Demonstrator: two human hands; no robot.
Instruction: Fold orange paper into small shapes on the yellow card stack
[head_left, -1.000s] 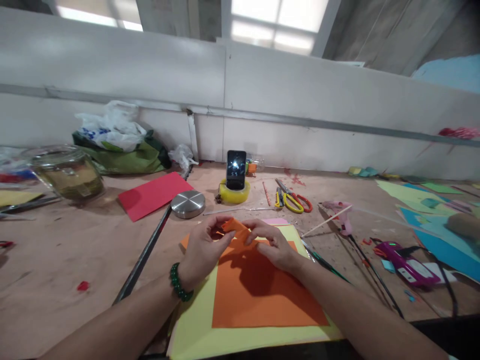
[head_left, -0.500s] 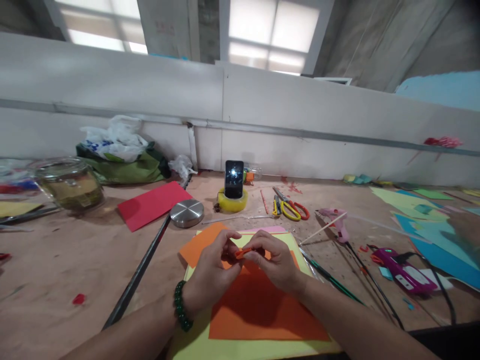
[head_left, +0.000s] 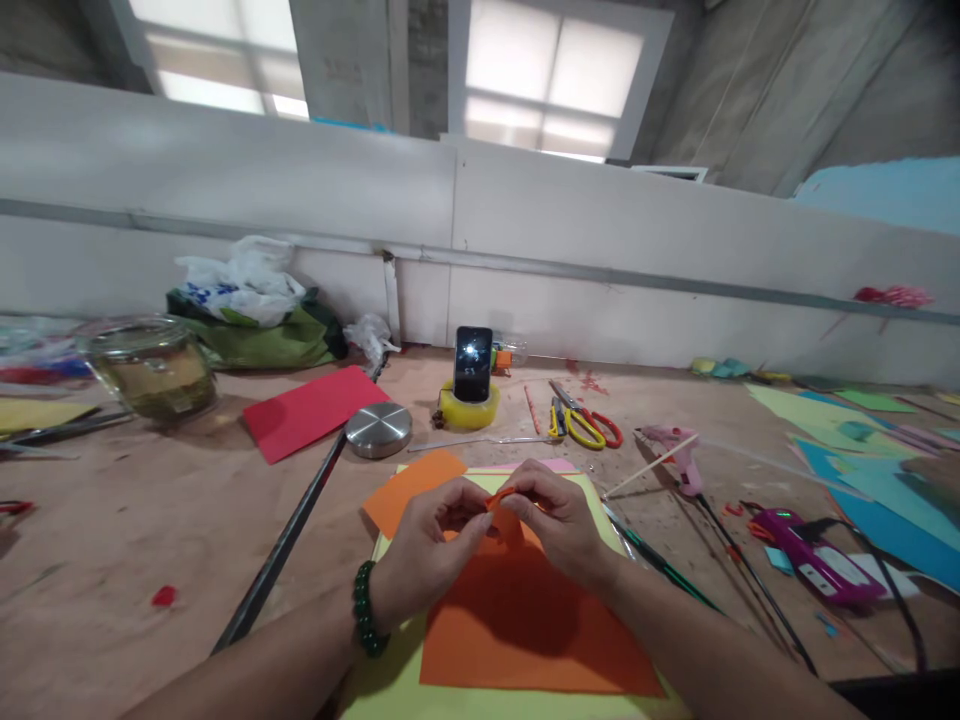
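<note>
Between the fingertips of both hands is a small folded piece of orange paper [head_left: 501, 497]. My left hand [head_left: 439, 535], with a green bead bracelet at the wrist, pinches its left end. Fingers of my right hand [head_left: 559, 515] are closed on the other end. Below them lies a large orange sheet [head_left: 525, 640] on a stack of pale yellow paper [head_left: 390, 670]. Another, lighter orange sheet [head_left: 412, 490] sticks out beyond my left hand. Part of the folded piece is hidden by my fingers.
A phone [head_left: 473, 362] leans in a yellow tape roll [head_left: 469, 410]. Scissors [head_left: 592, 425], a pink glue gun [head_left: 675, 455] and a purple power strip [head_left: 817, 560] lie to the right. At left are a round metal lid [head_left: 379, 430], red paper [head_left: 311, 412] and a glass jar [head_left: 150, 370].
The folded orange paper has turned and tilts up more to the right between my fingers. My hands stay close together; the whole view has shifted slightly.
</note>
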